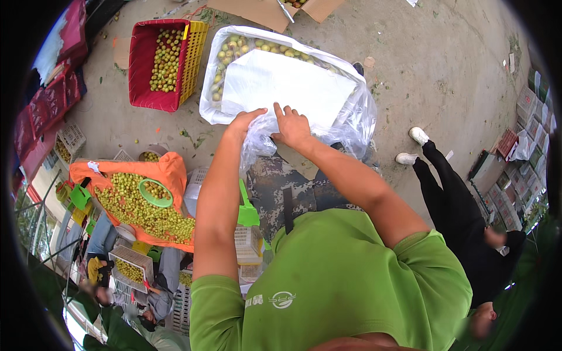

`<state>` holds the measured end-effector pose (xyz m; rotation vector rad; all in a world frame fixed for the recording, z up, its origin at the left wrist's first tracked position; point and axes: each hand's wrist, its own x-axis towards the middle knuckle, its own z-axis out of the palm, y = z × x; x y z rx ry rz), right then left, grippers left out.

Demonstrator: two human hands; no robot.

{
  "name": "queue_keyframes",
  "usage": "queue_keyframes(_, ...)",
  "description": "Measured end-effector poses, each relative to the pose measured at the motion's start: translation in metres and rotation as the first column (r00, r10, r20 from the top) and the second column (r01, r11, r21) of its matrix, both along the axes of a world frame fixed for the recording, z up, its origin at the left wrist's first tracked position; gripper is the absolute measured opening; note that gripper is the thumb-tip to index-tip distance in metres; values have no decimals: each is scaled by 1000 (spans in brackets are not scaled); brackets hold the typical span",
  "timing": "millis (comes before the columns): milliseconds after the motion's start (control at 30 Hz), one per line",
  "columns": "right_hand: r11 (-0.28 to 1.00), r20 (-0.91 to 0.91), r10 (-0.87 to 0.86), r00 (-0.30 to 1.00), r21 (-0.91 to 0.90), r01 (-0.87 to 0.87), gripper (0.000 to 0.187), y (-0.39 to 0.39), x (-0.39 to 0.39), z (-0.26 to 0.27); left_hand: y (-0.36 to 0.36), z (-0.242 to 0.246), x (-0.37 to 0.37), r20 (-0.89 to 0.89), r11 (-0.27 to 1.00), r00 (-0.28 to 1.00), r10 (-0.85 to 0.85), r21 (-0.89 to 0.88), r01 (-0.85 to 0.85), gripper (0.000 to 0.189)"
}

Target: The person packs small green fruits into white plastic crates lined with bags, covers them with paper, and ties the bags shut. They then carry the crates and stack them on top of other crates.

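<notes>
In front of me is a white-rimmed box lined with clear plastic and filled with green-brown jujube-like fruit. A white sheet covers most of the fruit. At the near edge, my left hand grips the bunched clear plastic liner, its thumb stretched along the top. My right hand rests at the sheet's near edge, fingers spread and thumb close to the plastic. More loose liner hangs over the right side of the box.
A yellow crate with red lining holds fruit at left. Fruit fills an orange-lined bin with a green basket in it. An open carton lies beyond. A person in black stands right; others work lower left.
</notes>
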<state>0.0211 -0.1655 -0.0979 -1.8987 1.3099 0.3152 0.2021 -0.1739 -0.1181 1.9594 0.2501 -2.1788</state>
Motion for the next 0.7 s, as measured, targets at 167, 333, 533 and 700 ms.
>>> queue_keyframes(167,959,216,-168,962,-190,210,11,44,23,-1,21,-20,-33,-148,983,982,121,158,-97,52)
queue_keyframes(333,956,192,-23,981,-285,78,55,23,-23,50,41,-65,-49,-280,988,948,151,11,-154,37)
queue_keyframes(533,971,-52,-238,970,-22,237,43,30,-57,-12,18,-49,-78,-331,976,921,204,142,-165,40)
queue_keyframes(700,923,159,-380,911,4,385,37,49,-1,6,11,-43,-74,-313,992,949,22,127,19,50)
